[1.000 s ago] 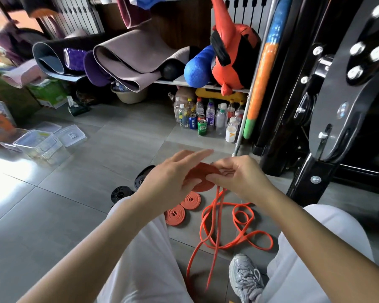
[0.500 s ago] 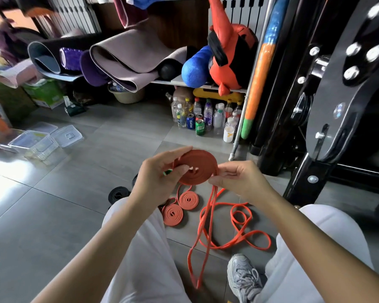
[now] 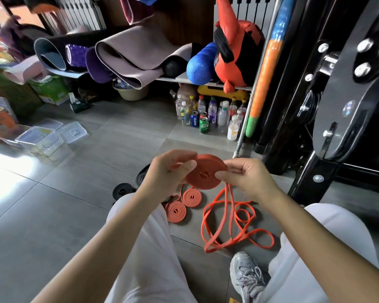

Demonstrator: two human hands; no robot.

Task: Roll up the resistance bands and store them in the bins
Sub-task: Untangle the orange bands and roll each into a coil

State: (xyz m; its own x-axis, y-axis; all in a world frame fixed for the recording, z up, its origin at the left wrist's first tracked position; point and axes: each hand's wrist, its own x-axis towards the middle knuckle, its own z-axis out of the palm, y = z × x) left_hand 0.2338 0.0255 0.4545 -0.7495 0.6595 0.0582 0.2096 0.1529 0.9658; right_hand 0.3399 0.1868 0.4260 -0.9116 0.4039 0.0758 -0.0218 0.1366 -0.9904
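An orange resistance band, partly wound into a flat coil [image 3: 206, 172], is held above the floor between both hands. My left hand [image 3: 165, 171] pinches the coil's left edge. My right hand [image 3: 246, 177] grips its right edge, where the loose tail [image 3: 225, 217] drops to the floor in loops. Two finished orange rolls [image 3: 192, 197] [image 3: 176, 212] lie on the tiles just below. Black rolled bands [image 3: 123, 190] [image 3: 141, 177] lie left of them. Clear plastic bins [image 3: 38, 139] stand on the floor at the far left.
Loose bin lids [image 3: 74, 132] lie by the bins. Several bottles and cans [image 3: 208, 115] stand under a shelf of rolled yoga mats [image 3: 127, 55]. A black gym machine [image 3: 328, 119] fills the right. My white-trousered knees and a grey shoe [image 3: 247, 276] are below.
The coil has grown and turned flatter toward me. The loose tail on the floor has shortened as more band was wound on. Both hands keep their hold.
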